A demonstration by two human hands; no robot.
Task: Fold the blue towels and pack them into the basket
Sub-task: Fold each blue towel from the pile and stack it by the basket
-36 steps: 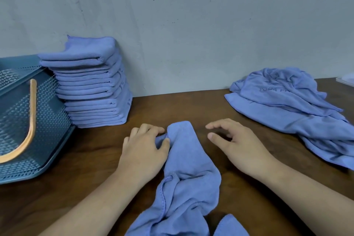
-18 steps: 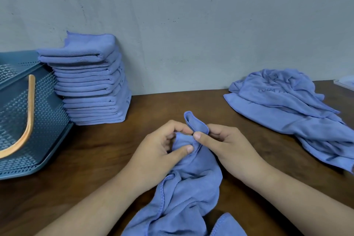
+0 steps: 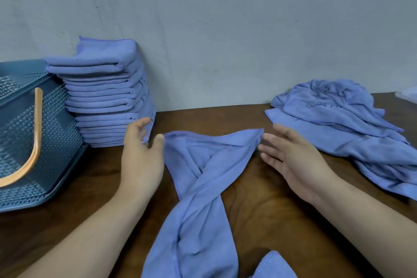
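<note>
The grip of the left hand (image 3: 141, 156) is wide, fingers loosely straight, and its thumb just touches the left corner of the towel (image 3: 203, 187). The right hand (image 3: 293, 160) is wide too, its fingertips just beside the right corner, holding nothing. The towel lies twisted on the bench (image 3: 259, 210), its top edge spread between the hands. At the right, a crumpled pile (image 3: 338, 133) shows the letters "YOGA F"; folds hide the rest. A folded stack (image 3: 106, 97) leans against the wall (image 3: 225, 29) beside the basket (image 3: 56, 142).
</note>
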